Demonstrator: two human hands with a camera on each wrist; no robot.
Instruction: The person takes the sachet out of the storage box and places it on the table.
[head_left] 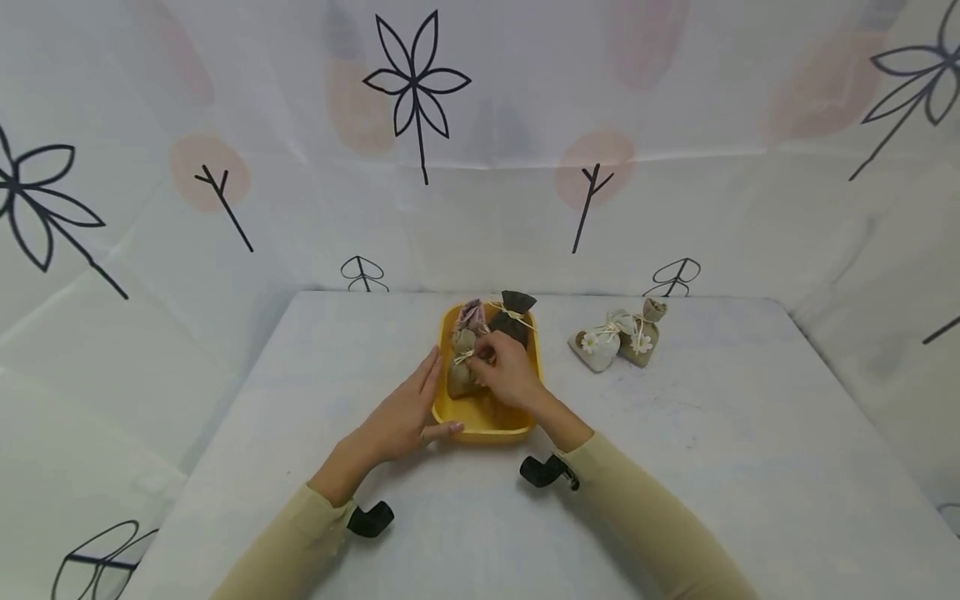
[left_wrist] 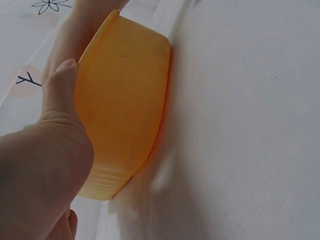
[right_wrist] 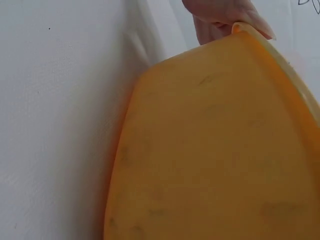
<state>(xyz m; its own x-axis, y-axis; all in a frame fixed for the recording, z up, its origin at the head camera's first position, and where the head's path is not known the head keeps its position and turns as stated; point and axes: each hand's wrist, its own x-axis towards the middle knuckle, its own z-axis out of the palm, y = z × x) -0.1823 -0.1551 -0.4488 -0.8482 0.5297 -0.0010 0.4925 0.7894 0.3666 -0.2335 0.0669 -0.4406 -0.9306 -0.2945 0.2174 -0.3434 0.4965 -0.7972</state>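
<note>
A yellow plastic tub (head_left: 491,436) stands on the table with several small drawstring pouches in it. My right hand (head_left: 516,377) reaches in from the right and pinches a khaki pouch (head_left: 461,383) near its tied neck. Behind that one lie a pink pouch (head_left: 471,315) and a dark pouch (head_left: 512,323). Along the tub's left side rests my left hand (head_left: 401,417), fingers straight and thumb stretched toward the front rim. In the left wrist view this thumb (left_wrist: 62,90) lies by the tub's rim. The right wrist view has the tub wall (right_wrist: 210,140) hiding the right fingers.
Right of the tub, a pale pouch (head_left: 600,348) with a daisy leans against a tan pouch (head_left: 641,340), also with a daisy. White cloth (head_left: 487,200) printed with flowers and twigs rises behind the white table (head_left: 675,500).
</note>
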